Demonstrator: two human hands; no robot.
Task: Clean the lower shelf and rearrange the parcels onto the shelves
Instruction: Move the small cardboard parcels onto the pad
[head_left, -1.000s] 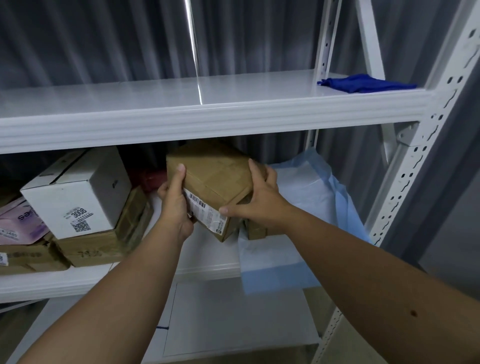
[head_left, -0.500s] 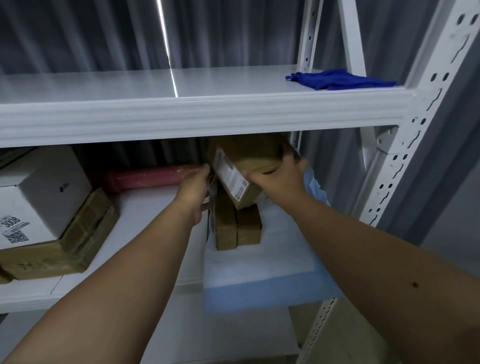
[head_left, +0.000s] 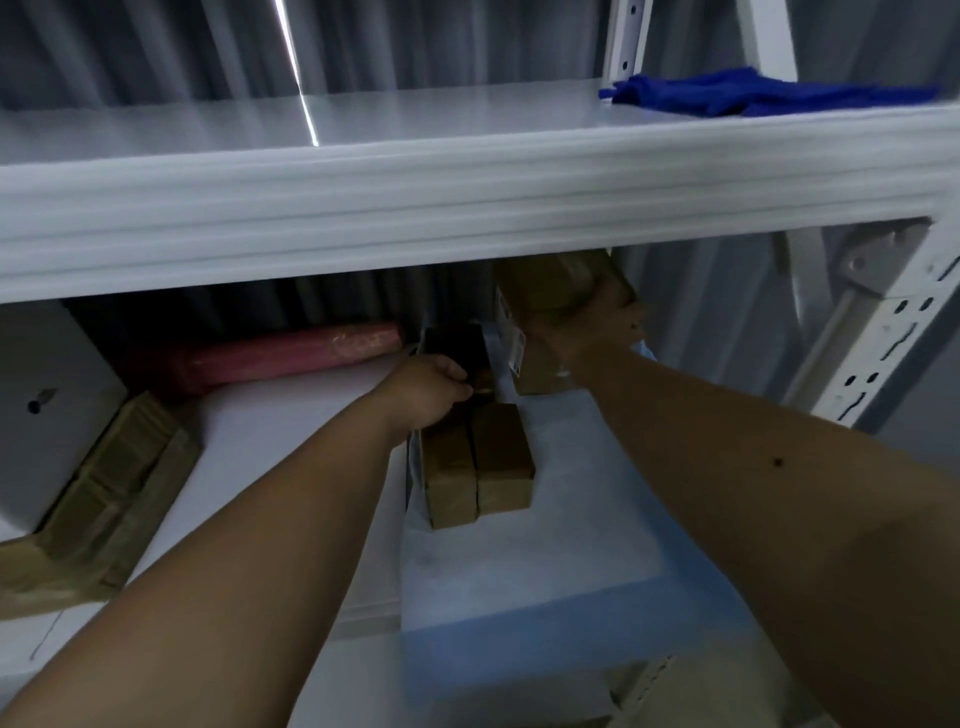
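Right hand (head_left: 584, 325) grips box (head_left: 550, 286) raised under upper shelf (head_left: 467, 202), likely clearing room. Left hand (head_left: 428, 387), fingers curled, reaches parcels (head_left: 478, 457) just below; grip unclear.

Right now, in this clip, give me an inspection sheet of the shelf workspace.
Surface: lower shelf, white, partly covered by a blue-edged sheet.
Job's things: brown box held up under the upper shelf; two small boxes side by side on the sheet; dark box behind them.
Clutter: pink roll at the back; white box on flat cartons at left; blue cloth on the upper shelf.
Grippers: right hand grips the brown box; left hand reaches at the dark box, grasp unclear.
Cables: nothing seen.
Surroundings: grey curtain; white post.
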